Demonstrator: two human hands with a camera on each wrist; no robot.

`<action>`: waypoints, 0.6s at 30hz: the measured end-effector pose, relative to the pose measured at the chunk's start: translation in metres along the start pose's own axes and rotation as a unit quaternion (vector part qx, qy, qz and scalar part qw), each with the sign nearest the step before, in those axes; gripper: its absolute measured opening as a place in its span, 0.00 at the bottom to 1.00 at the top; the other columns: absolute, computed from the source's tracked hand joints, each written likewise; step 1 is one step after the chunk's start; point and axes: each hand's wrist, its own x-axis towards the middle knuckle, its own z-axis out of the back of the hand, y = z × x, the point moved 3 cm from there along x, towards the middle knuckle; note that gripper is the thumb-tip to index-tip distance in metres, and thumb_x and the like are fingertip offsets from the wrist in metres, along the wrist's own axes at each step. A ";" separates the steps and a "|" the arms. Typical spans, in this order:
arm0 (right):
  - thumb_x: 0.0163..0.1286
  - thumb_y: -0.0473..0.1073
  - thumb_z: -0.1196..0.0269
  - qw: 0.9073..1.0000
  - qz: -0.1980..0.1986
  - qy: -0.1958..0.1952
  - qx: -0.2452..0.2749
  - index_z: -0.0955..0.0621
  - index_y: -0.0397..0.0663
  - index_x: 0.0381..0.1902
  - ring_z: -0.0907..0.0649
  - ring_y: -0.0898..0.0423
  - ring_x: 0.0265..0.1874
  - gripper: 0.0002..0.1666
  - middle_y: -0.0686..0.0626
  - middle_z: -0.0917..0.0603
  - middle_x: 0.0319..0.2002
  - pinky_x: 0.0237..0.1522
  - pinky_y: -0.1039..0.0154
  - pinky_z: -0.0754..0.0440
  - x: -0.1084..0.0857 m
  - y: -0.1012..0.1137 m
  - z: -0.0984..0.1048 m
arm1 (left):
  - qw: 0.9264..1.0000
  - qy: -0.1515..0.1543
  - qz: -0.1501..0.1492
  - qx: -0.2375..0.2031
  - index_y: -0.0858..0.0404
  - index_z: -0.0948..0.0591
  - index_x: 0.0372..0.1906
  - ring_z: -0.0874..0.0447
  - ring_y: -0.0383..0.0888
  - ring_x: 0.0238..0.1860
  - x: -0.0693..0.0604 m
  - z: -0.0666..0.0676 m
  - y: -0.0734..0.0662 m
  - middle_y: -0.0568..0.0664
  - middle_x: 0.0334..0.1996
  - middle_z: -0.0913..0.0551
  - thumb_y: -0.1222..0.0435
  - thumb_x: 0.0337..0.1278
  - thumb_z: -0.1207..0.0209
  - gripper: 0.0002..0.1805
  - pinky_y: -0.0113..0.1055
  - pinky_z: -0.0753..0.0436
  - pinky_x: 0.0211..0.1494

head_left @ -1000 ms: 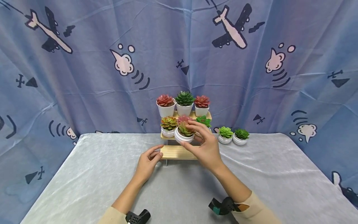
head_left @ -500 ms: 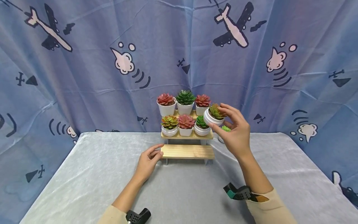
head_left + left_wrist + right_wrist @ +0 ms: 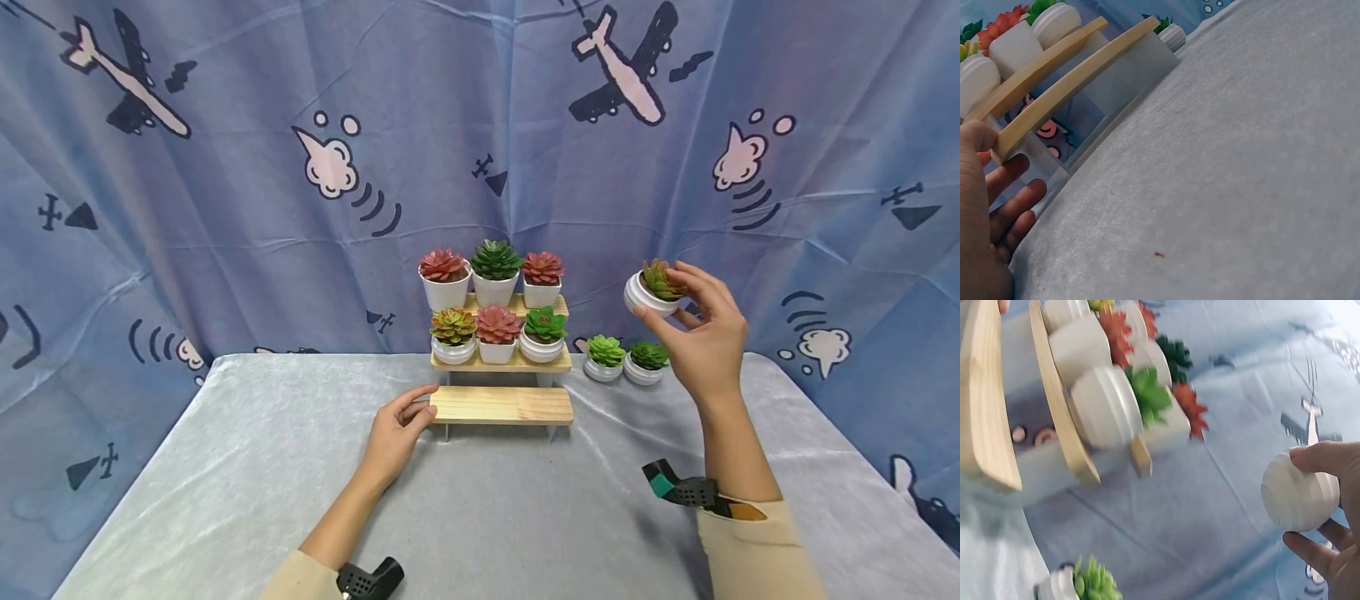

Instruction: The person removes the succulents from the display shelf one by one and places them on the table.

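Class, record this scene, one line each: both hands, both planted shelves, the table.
Left hand: grips the left end of the bottom shelf
Right hand: holds a white-potted succulent, tilted, in the air
Top shelf: left red succulent, dark green succulent, right red succulent
Middle shelf: yellow-and-red succulent, pink succulent, green succulent
Table: lime succulent, deep green succulent, right of the shelves

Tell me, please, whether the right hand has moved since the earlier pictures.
Yes: in the head view, the right hand moved rightward, away from the wooden stand.
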 end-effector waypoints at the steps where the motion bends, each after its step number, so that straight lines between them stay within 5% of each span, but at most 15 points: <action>1: 0.53 0.31 0.23 1.000 -0.004 -0.003 -0.006 0.16 0.41 0.58 0.22 0.69 0.55 0.32 0.49 0.20 0.63 0.47 0.84 0.23 0.001 -0.004 0.002 | 1.000 0.000 0.001 0.000 0.59 0.17 0.61 0.12 0.43 0.51 0.000 0.000 0.000 0.58 0.49 0.10 0.63 0.68 0.38 0.19 0.25 0.18 0.49; 18: 0.58 0.39 0.24 0.990 -0.089 -0.031 -0.101 0.18 0.48 0.62 0.21 0.58 0.60 0.33 0.49 0.20 0.65 0.51 0.78 0.20 0.000 -0.091 0.024 | 1.000 -0.006 -0.007 -0.003 0.62 0.17 0.60 0.14 0.31 0.43 0.002 -0.001 0.002 0.62 0.46 0.10 0.68 0.66 0.38 0.18 0.25 0.18 0.48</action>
